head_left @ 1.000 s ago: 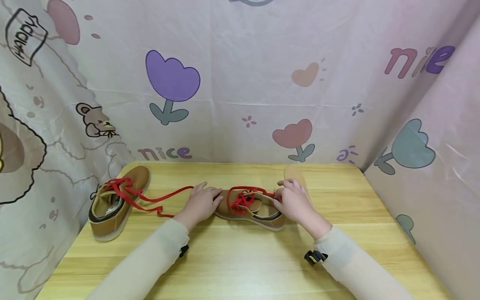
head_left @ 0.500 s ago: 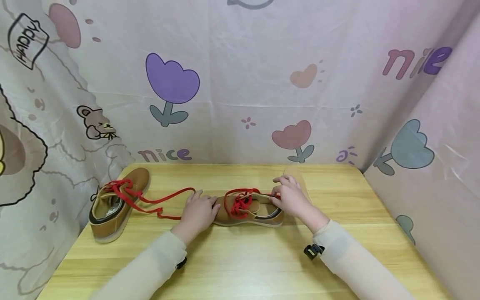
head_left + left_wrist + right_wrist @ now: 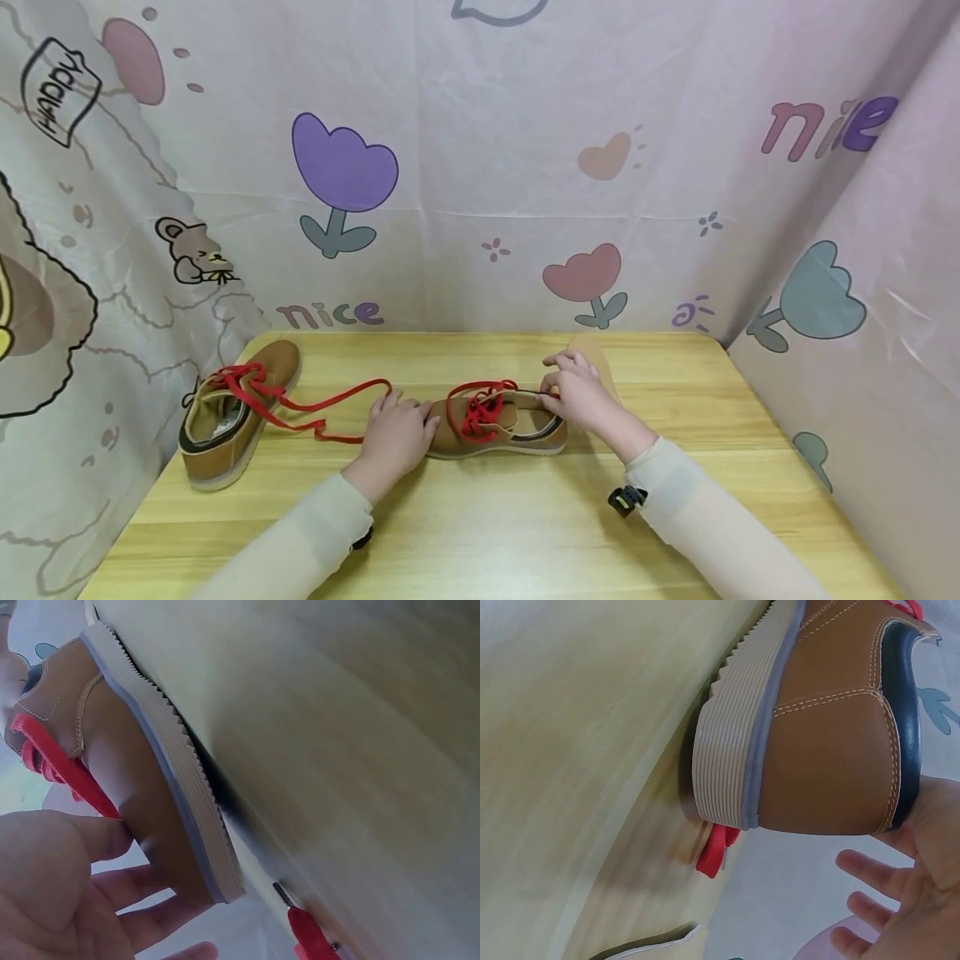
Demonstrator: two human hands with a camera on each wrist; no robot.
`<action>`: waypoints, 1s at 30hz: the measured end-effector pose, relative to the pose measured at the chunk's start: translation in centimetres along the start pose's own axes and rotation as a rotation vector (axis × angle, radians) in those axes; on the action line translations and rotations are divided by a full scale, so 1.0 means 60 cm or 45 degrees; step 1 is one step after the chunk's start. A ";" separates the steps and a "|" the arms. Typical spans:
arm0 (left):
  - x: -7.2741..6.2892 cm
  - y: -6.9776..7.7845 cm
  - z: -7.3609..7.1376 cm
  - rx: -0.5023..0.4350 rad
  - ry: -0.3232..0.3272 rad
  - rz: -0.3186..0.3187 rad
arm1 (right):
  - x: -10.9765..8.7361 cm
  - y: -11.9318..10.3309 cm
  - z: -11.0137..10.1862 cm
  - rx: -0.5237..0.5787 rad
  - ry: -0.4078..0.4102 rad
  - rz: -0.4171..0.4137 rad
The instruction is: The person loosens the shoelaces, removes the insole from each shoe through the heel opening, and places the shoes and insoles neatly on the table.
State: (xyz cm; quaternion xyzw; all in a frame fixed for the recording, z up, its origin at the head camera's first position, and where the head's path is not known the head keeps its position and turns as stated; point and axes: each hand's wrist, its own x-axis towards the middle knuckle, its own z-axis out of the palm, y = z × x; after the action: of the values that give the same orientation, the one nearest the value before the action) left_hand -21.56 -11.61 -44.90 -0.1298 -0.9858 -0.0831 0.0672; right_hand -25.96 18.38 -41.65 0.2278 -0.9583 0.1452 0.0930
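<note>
A brown lace-up shoe (image 3: pixel 450 429) with red laces lies sideways across the table, toe to the left. My left hand (image 3: pixel 397 432) holds the toe; in the left wrist view the thumb lies along the upper (image 3: pixel 127 742) and the fingers reach round the tip. At the other end, my right hand (image 3: pixel 583 398) pinches the heel collar, its remaining fingers spread apart behind the heel (image 3: pixel 825 765) in the right wrist view. The fingertips at the collar are partly hidden. A loose red lace end (image 3: pixel 716 851) shows beyond the sole.
A second brown shoe (image 3: pixel 213 462) with red laces stands at the table's left edge. Its long laces (image 3: pixel 341 397) trail toward my left hand. Behind my right hand lies a tan insole (image 3: pixel 604 375). Printed curtains (image 3: pixel 480 167) hang behind and beside the wooden table (image 3: pixel 480 533).
The shoe has turned slightly, its toe coming nearer and its heel moving away, so it lies straighter across the table. Both hands have shifted slightly with it. The second shoe stays put.
</note>
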 end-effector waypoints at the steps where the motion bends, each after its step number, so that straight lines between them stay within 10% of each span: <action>1: 0.000 -0.001 0.001 -0.006 0.007 0.002 | 0.000 -0.001 -0.001 -0.003 -0.001 -0.003; 30: -0.002 -0.043 0.007 -0.309 -0.079 0.229 | -0.004 -0.034 0.001 -0.096 0.014 -0.215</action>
State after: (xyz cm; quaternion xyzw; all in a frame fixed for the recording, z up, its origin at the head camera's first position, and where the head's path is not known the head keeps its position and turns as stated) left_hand -22.17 -14.04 -45.72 -0.2272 -0.9545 -0.1911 0.0277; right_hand -24.79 16.73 -41.28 0.3035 -0.9399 0.1020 0.1188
